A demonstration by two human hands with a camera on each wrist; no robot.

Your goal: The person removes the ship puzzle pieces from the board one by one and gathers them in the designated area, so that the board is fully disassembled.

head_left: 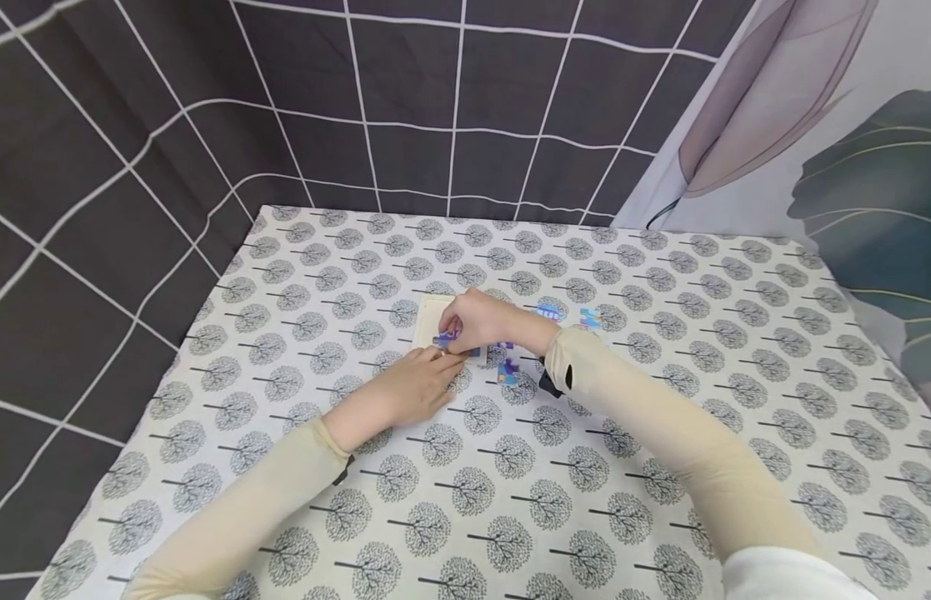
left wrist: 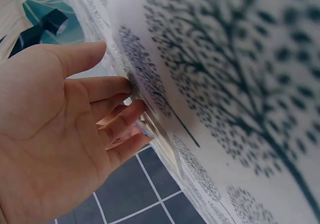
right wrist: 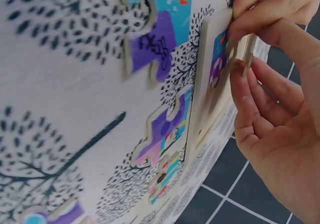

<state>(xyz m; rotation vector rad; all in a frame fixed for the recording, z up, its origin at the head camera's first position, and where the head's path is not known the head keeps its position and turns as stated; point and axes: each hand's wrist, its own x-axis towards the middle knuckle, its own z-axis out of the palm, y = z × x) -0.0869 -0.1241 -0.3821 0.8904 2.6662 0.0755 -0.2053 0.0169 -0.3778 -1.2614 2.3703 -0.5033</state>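
Observation:
A shallow wooden puzzle tray [head_left: 432, 310] lies on the table, with a piece of the picture [right wrist: 218, 58] set in it. My right hand [head_left: 476, 321] is over the tray and pinches a puzzle piece [head_left: 445, 338] between thumb and fingertips; in the right wrist view that piece [right wrist: 248, 58] stands nearly edge-on. Beside it, my left hand [head_left: 418, 387] rests its fingertips at the tray's near edge [left wrist: 167, 144], fingers loosely bent. Both hands hide much of the tray. Right of it lies a blue and purple puzzle piece [right wrist: 157, 43].
More loose pieces lie to the right of the tray, among them a purple and pink one [right wrist: 162, 129], a striped one [right wrist: 165, 179], and two farther back, a blue-violet piece [head_left: 548, 311] and a light blue piece [head_left: 590, 317]. A tree-print cloth [head_left: 465, 487] covers the table.

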